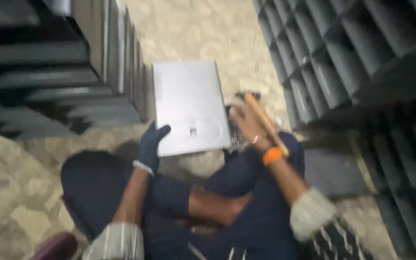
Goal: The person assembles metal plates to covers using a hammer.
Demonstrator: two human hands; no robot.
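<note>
My left hand (151, 144), in a dark glove, grips the lower left corner of a flat grey rectangular plastic cover (188, 103) held up in front of me. My right hand (251, 126) is bare and holds a tool with a wooden handle (266, 123), a hammer by its look, beside the cover's right edge. An orange band circles my right wrist. My legs in dark trousers are folded beneath both hands. The frame is blurred.
Stacks of dark grey moulded panels (68, 62) stand at the left and more (362, 58) rise at the right. A pale stone floor (208, 29) runs between them. A dark flat piece (333, 171) lies by my right knee.
</note>
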